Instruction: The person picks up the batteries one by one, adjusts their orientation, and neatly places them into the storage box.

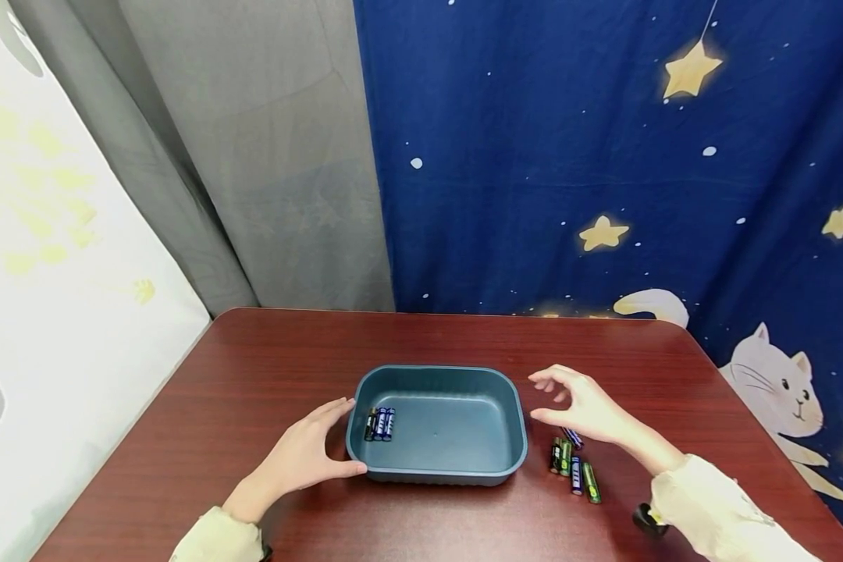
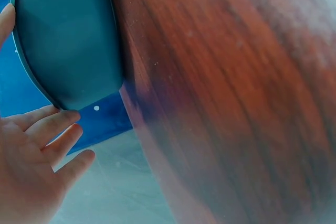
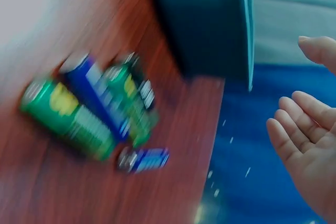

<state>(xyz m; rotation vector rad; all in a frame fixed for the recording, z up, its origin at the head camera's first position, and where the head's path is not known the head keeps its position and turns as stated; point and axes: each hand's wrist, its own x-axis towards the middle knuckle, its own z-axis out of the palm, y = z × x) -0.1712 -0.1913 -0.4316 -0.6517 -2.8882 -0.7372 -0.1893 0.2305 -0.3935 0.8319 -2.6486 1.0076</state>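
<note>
A dark teal plastic bin (image 1: 437,476) sits on the table with three batteries (image 1: 380,425) side by side at its left end, two blue and one dark. My left hand (image 1: 307,446) rests at the bin's left side, fingers spread, thumb by the front corner and fingertips at the rim. Beyond the bin's right side hovers my right hand (image 1: 581,406), fingers loosely bent and holding nothing. Just below it on the table lie several loose batteries: a green battery (image 3: 68,119), a blue battery (image 3: 96,94), another green one, a dark one and a second blue battery (image 3: 143,159) partly under the hand in the head view.
The reddish-brown wooden table (image 1: 267,359) reaches back to a grey curtain (image 1: 267,156) and a blue star-patterned curtain (image 1: 506,156). A white patterned cloth (image 1: 63,328) hangs along the left edge. A small black object (image 1: 649,521) is by the right sleeve.
</note>
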